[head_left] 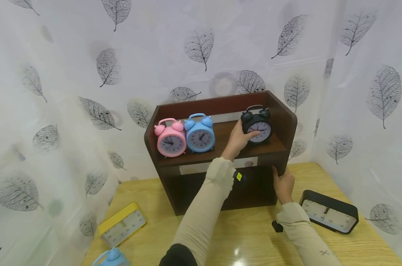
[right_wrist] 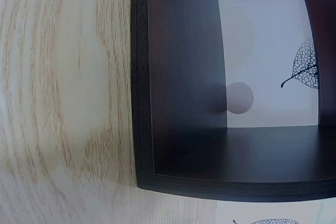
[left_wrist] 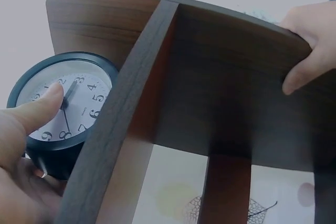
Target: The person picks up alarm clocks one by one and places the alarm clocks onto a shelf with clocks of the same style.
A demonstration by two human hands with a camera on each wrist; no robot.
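My left hand [head_left: 237, 139] grips a black twin-bell alarm clock [head_left: 260, 129] on the upper board of a dark brown shelf [head_left: 222, 138], near its right end. In the left wrist view the thumb lies across the clock's dial [left_wrist: 79, 106], with the other fingers around the case. Lower down, my right hand [head_left: 283, 185] holds the shelf's right side panel [left_wrist: 236, 77], thumb on the inner face. A pink alarm clock [head_left: 171, 142] and a light blue one [head_left: 201, 137] stand side by side at the upper board's left end. The right wrist view shows the lower compartment [right_wrist: 189, 66], without the hand.
A yellow rectangular clock [head_left: 122, 224] lies left on the wooden table [head_left: 241, 236], with another blue alarm clock [head_left: 113, 258] at the lower edge. Right of the shelf is a black rectangular clock [head_left: 330, 211]. Leaf-patterned sheeting [head_left: 154, 55] surrounds the table.
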